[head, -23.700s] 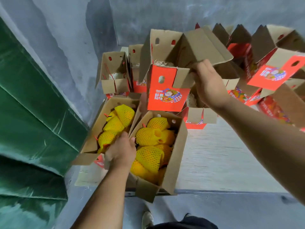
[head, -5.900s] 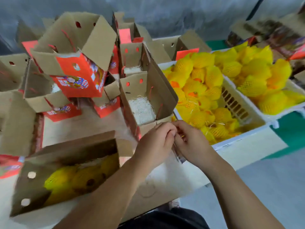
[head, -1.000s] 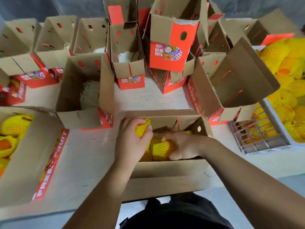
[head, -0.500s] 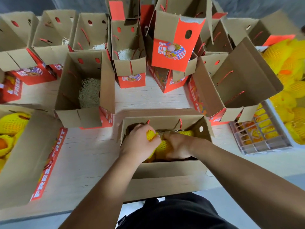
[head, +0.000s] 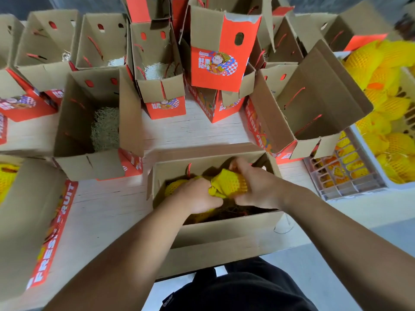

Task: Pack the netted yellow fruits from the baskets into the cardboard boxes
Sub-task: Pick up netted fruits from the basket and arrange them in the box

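An open cardboard box point(head: 224, 225) stands in front of me at the table's near edge. Both my hands are inside it. My right hand point(head: 256, 187) grips a netted yellow fruit point(head: 229, 184) at the middle of the box. My left hand point(head: 197, 195) lies against that fruit's left end, its fingers curled over netted fruit below; what they hold is hidden. Another netted fruit point(head: 176, 186) shows at the box's left end. White plastic baskets point(head: 350, 187) heaped with netted yellow fruits point(head: 381, 104) stand at the right.
Several open cardboard boxes with red printed sides crowd the back of the wooden table point(head: 193, 131); one point(head: 94, 122) holds pale shredded padding. A larger box point(head: 310, 104) stands between my box and the baskets. At far left a packed box point(head: 27, 221) shows yellow fruit.
My right hand has shifted right and now grips a netted fruit higher in the box. My left hand has sunk lower beside it, both staying inside the box.
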`<state>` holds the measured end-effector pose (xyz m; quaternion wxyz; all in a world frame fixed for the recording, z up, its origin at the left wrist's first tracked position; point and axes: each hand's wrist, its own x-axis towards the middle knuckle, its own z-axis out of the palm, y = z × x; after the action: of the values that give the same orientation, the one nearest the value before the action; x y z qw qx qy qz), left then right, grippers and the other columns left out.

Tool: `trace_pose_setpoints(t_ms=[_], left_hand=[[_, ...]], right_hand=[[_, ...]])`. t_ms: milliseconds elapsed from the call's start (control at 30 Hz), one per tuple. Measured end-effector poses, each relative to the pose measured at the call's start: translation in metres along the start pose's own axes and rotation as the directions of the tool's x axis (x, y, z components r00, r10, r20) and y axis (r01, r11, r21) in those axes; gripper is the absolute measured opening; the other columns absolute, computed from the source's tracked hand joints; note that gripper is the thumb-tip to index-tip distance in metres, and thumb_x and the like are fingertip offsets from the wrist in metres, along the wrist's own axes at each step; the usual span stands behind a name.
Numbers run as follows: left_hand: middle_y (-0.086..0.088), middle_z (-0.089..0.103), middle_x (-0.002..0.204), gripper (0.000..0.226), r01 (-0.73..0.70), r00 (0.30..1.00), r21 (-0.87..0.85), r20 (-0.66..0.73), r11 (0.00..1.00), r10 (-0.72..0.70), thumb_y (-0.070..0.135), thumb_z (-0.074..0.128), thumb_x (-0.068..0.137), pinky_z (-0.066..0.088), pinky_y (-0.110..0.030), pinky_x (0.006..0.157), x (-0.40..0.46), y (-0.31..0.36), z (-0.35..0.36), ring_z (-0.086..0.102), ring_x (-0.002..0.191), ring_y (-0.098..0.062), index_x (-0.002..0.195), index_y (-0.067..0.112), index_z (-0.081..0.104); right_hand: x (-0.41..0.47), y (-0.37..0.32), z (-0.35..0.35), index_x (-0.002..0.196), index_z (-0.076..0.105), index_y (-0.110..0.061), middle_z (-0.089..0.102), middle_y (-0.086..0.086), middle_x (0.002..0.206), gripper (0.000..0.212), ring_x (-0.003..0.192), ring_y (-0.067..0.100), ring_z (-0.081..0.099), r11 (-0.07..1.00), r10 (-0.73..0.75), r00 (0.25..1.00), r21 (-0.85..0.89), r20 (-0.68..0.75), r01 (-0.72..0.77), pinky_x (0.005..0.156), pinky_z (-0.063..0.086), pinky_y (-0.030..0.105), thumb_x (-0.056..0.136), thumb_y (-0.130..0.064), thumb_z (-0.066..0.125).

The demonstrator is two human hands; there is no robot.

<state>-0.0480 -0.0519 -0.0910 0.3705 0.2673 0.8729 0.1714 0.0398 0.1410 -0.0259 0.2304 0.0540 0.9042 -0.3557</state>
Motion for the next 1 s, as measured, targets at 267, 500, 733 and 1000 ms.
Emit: trace_pose_setpoints(t_ms=[267, 500, 733, 1000], left_hand=[[0.001, 0.076, 0.105, 0.061, 0.018, 0.994, 0.044, -0.106, 0.999, -0.013, 0.062, 0.063, 0.065, 0.059, -0.034, 0.079, -0.001, -0.014, -0.007, 0.069, 0.097, -0.025, 0.115, 0.029, 0.074], [-0.002, 0.073, 0.08, 0.055, 0.085, 0.992, -0.081, -0.082, 0.993, -0.091, 0.056, 0.063, 0.062, 0.06, -0.038, 0.074, -0.003, -0.014, -0.013, 0.068, 0.076, -0.024, 0.102, 0.02, 0.076], [-0.002, 0.073, 0.076, 0.054, 0.095, 0.992, -0.111, -0.068, 0.989, -0.103, 0.057, 0.061, 0.063, 0.059, -0.036, 0.069, -0.001, -0.013, -0.012, 0.067, 0.07, -0.026, 0.101, 0.022, 0.075], [-0.002, 0.073, 0.084, 0.057, 0.104, 0.992, -0.154, -0.061, 0.983, -0.114, 0.059, 0.058, 0.061, 0.059, -0.036, 0.071, 0.003, -0.014, -0.011, 0.067, 0.077, -0.024, 0.101, 0.022, 0.074]], right_hand=[[0.021, -0.002, 0.025, 0.134, 0.06, -0.032, 0.047, -0.006, 0.147, 0.04, 0.132, 0.019, 0.049, 0.992, 0.051, 0.942, -0.127, 0.33, -0.009, 0.113, 0.039, 0.033, 0.095, -0.035, 0.069], [0.036, 0.0, 0.04, 0.114, 0.072, -0.026, 0.064, -0.005, 0.112, 0.025, 0.108, 0.024, 0.063, 0.975, 0.107, 0.948, -0.22, 0.3, -0.04, 0.091, 0.051, 0.028, 0.099, -0.011, 0.059], [0.039, -0.001, 0.034, 0.088, 0.061, -0.02, 0.064, 0.002, 0.087, 0.033, 0.084, 0.026, 0.061, 0.902, 0.348, 0.866, -0.379, 0.36, -0.205, 0.072, 0.049, 0.035, 0.092, -0.052, 0.054], [0.048, -0.012, 0.035, 0.106, 0.073, -0.024, 0.068, -0.005, 0.097, 0.021, 0.089, 0.014, 0.062, 0.971, 0.218, 0.903, -0.173, 0.371, -0.163, 0.078, 0.051, 0.028, 0.095, -0.013, 0.059]])
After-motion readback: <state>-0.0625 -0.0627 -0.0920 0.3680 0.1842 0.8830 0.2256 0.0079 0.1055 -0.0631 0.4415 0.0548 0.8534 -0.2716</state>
